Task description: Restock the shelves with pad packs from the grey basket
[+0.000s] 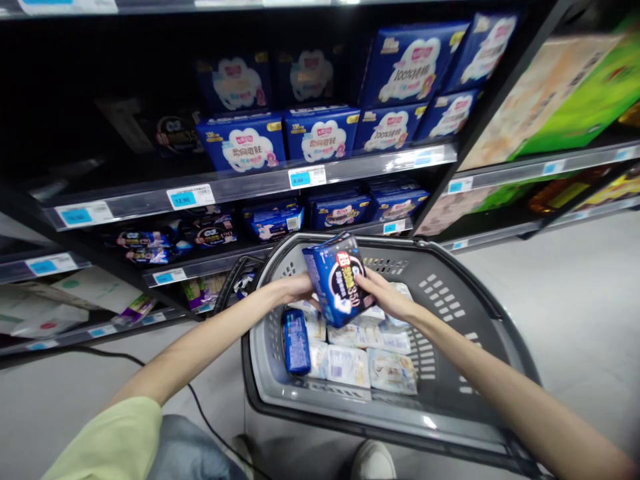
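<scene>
Both hands hold a dark blue package (334, 283) marked 350 above the grey basket (445, 300). My left hand (301, 288) grips its left side, fingers partly hidden behind it. On the right edge, my right hand (384, 293) closes with the thumb on the front face. Inside the basket, below the package, lie several white packages (349, 366) and one blue package (297, 341) standing near the basket's left wall.
Ahead, a shelf (240, 187) with price tags bears blue packages (245, 143); more lie on the lower shelf. Green and beige boxes (575, 100) stand at the right. A black cable (200, 407) crosses the floor beside the person's shoe (373, 461).
</scene>
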The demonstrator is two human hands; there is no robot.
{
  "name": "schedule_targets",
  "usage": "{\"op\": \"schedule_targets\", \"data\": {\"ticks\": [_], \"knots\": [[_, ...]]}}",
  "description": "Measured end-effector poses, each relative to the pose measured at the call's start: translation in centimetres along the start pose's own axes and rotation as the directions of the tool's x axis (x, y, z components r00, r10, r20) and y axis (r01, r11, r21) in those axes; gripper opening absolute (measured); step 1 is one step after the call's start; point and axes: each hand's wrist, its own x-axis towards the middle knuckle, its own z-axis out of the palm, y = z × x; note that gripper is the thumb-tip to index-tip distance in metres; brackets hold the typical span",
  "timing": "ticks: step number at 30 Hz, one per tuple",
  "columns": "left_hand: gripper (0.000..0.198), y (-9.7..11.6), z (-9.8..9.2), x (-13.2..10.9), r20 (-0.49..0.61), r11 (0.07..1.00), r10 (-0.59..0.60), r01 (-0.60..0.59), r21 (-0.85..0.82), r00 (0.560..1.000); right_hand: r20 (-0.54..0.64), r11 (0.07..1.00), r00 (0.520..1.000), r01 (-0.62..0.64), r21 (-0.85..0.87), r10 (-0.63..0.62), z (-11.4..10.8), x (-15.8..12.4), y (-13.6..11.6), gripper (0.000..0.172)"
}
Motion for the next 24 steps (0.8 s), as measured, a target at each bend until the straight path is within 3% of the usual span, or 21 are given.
{"op": "schedule_targets", "data": {"ticks": [3,5,8,13,24], "knots": [[0.018,0.3,-0.2,0.6,-0.102,0.99,0.12,-0.127,-0.066,0.988,-0.124,0.996,0.989,-0.084,-0.002,0.084,-1.0,0.7,0.0,0.053],[0.027,0.8,-0.4,0.7,-0.157,0.953,0.189,-0.22,-0.209,0.969,-0.205,0.986,0.976,-0.101,-0.136,0.072,-2.2,1.0,-0.4,0.051],[0.037,1.4,-0.4,0.5,-0.141,0.919,0.202,-0.237,-0.315,0.969,-0.271,0.94,0.962,-0.127,-0.316,0.039,-3.8,1.0,-0.8,0.05],[0.04,1.2,0.1,0.0,-0.073,0.951,0.238,-0.247,-0.185,0.969,-0.235,0.907,0.972,-0.103,-0.408,0.004,-4.9,1.0,-0.9,0.051],[0.022,1.0,0.3,0.2,-0.181,0.952,0.221,-0.253,-0.175,0.958,-0.227,0.936,0.974,-0.085,-0.342,0.005,-4.5,0.6,-2.0,0.051]]}}
